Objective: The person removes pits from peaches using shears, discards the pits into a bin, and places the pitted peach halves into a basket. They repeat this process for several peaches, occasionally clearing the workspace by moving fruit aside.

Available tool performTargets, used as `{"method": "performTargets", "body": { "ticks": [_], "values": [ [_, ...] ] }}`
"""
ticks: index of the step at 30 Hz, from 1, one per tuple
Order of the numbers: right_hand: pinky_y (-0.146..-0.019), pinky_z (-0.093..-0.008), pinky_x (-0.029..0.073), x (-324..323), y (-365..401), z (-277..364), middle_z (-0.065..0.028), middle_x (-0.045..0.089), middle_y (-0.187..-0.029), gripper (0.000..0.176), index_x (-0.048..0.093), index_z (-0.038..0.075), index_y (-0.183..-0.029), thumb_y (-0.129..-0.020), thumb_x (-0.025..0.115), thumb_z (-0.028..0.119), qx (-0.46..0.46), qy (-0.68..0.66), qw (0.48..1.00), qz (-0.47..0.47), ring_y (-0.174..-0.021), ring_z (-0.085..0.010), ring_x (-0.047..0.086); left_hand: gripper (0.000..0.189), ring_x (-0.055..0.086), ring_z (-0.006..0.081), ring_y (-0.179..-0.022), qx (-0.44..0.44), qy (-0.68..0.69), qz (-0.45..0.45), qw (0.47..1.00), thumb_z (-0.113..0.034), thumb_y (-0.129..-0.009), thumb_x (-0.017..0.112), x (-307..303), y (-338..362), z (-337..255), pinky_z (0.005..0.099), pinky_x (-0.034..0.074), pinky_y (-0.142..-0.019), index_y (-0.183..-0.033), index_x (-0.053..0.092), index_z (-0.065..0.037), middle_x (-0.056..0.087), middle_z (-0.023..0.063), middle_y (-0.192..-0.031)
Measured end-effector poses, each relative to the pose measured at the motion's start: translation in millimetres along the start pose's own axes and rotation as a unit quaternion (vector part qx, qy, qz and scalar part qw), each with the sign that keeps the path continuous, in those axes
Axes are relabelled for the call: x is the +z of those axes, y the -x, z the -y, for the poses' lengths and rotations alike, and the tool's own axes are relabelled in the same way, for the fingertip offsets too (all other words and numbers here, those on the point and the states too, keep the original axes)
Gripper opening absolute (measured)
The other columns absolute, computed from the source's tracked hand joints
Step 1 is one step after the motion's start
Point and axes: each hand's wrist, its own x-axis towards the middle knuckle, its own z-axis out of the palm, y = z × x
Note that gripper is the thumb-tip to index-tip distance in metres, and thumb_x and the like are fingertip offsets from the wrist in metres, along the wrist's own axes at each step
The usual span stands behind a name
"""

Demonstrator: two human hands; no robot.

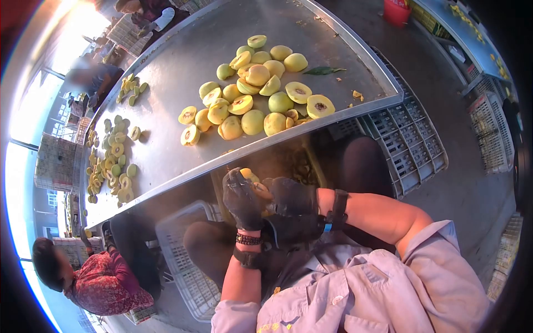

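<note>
My left hand, in a black glove, is closed around a halved yellow peach below the near edge of the metal table. The gloved right hand is also closed, its fingers against the fruit's cut, brownish side. Whatever those right fingers grip is hidden. Just beyond both hands, a pile of peach halves lies on the metal table. Several show their cut face and brown centre; others rest skin up.
A raised metal rim borders the table. More halves lie at its left end, near a seated person in red. Plastic crates stand under the right corner, and a white crate by my left knee. A green leaf lies beside the pile.
</note>
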Motion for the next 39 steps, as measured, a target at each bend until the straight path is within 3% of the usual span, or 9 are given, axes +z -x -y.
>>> {"method": "performTargets", "body": {
  "ticks": [3, 6, 15, 17, 26, 30, 32, 36, 39],
  "values": [
    [-0.056, -0.0366, 0.049, -22, 2, 21, -0.0178, 0.063, -0.077, 0.026, 0.056, -0.002, -0.092, -0.076, 0.068, 0.014, 0.076, -0.158, 0.982, 0.070, -0.064, -0.0266, 0.064, 0.018, 0.061, 0.0300, -0.079, 0.029, -0.009, -0.002, 1.000, -0.011, -0.095, 0.046, -2, -6, -16, 0.0374, 0.051, -0.066, -0.100, 0.059, 0.001, 0.060, 0.0166, -0.092],
    [-0.043, -0.0304, 0.045, -29, 5, 21, -0.0108, 0.060, -0.067, 0.019, 0.056, -0.001, -0.088, -0.080, 0.065, 0.014, 0.074, -0.259, 0.957, 0.111, -0.051, -0.0165, 0.059, 0.031, 0.057, 0.0140, -0.077, 0.062, -0.008, -0.007, 0.998, -0.027, -0.099, 0.046, -2, -9, -14, 0.0280, 0.047, -0.070, -0.102, 0.060, 0.001, 0.062, 0.0079, -0.088],
    [-0.035, -0.0239, 0.039, -24, 7, 25, 0.0002, 0.049, -0.057, 0.020, 0.055, 0.004, -0.085, -0.086, 0.062, 0.023, 0.170, -0.432, 0.870, 0.165, -0.041, -0.0096, 0.049, 0.026, 0.059, 0.0179, -0.077, -0.161, 0.242, 0.094, 0.952, -0.016, -0.093, 0.051, -14, -12, -14, 0.0307, 0.049, -0.068, -0.108, 0.056, 0.005, 0.062, 0.0117, -0.091],
    [-0.035, -0.0237, 0.039, -20, 10, 24, -0.0002, 0.049, -0.057, 0.020, 0.055, 0.005, -0.084, -0.086, 0.063, 0.023, 0.187, -0.466, 0.850, 0.159, -0.041, -0.0097, 0.049, 0.026, 0.057, 0.0140, -0.080, 0.020, 0.120, 0.121, 0.985, -0.014, -0.090, 0.054, -12, -11, 8, 0.0287, 0.049, -0.070, -0.109, 0.056, 0.004, 0.061, 0.0079, -0.094],
    [-0.035, -0.0224, 0.037, -7, 11, 23, 0.0001, 0.049, -0.057, 0.018, 0.054, 0.006, -0.090, -0.086, 0.061, 0.022, 0.079, -0.424, 0.898, 0.086, -0.041, -0.0086, 0.047, 0.036, 0.060, 0.0164, -0.075, -0.245, 0.395, -0.004, 0.886, -0.034, -0.097, 0.049, -5, -9, -20, 0.0282, 0.051, -0.068, -0.107, 0.057, 0.000, 0.060, 0.0040, -0.088],
    [-0.038, -0.0220, 0.035, -34, 22, 58, 0.0003, 0.049, -0.060, 0.015, 0.054, 0.008, -0.090, -0.087, 0.061, 0.021, 0.092, -0.489, 0.859, 0.119, -0.043, -0.0075, 0.045, 0.037, 0.061, 0.0186, -0.077, 0.077, -0.274, -0.039, 0.958, -0.037, -0.097, 0.044, -37, -19, -15, 0.0316, 0.050, -0.065, -0.104, 0.054, -0.001, 0.059, 0.0081, -0.086],
    [-0.040, -0.0219, 0.036, -41, 13, 47, 0.0016, 0.050, -0.063, 0.017, 0.054, 0.006, -0.095, -0.089, 0.059, 0.022, 0.109, -0.463, 0.876, 0.084, -0.044, -0.0064, 0.044, 0.065, 0.059, 0.0381, -0.096, -0.157, 0.011, -0.040, 0.987, -0.025, -0.076, 0.073, -59, -21, 73, 0.0442, 0.049, -0.081, -0.126, 0.044, 0.006, 0.056, 0.0229, -0.114],
    [-0.062, -0.0362, 0.046, -16, 9, 7, -0.0143, 0.061, -0.083, 0.028, 0.057, 0.001, -0.101, -0.086, 0.060, 0.024, 0.172, -0.045, 0.978, 0.109, -0.073, -0.0258, 0.060, 0.037, 0.063, 0.0177, -0.060, -0.028, -0.030, -0.218, 0.975, -0.041, -0.095, 0.047, -148, -39, 70, 0.0228, 0.049, -0.046, -0.104, 0.052, -0.006, 0.060, 0.0082, -0.087],
    [-0.085, -0.0436, 0.045, 5, 1, -15, -0.0244, 0.061, -0.105, 0.041, 0.058, 0.000, -0.110, -0.080, 0.061, 0.028, 0.144, 0.115, 0.982, 0.043, -0.101, -0.0397, 0.057, 0.052, 0.062, 0.0248, -0.083, -0.128, 0.046, -0.302, 0.943, -0.018, -0.084, 0.067, -216, -51, 73, 0.0328, 0.053, -0.071, -0.124, 0.046, 0.008, 0.060, 0.0193, -0.104]
  ]
}}
